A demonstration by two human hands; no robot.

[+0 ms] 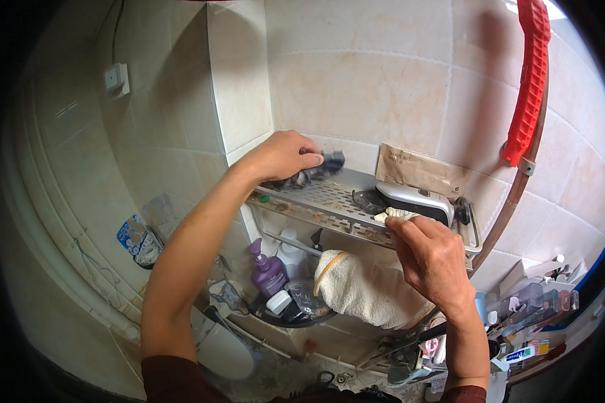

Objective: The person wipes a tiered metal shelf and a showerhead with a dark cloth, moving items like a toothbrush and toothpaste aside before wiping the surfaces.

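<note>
At the left part of a perforated metal wall shelf [327, 194], my left hand [287, 156] grips a dark patterned cloth [333, 163], which looks slightly blurred. My right hand [426, 252] pinches a cream-coloured ribbed cloth [401, 213] at the shelf's front edge. Just behind that hand, a silver and black electric appliance [416, 199] lies on the shelf. A brown paper shave kit packet [418, 171] leans on the wall behind it. Below the shelf hangs a cream towel with a yellow edge [368, 292].
A purple pump bottle [269, 272] and a white bottle [293, 257] stand below the shelf. A red plastic strip [529, 75] runs beside a pipe at right. Toiletries and a toothpaste tube [519, 355] crowd the lower right. A toilet [227, 352] stands lower left.
</note>
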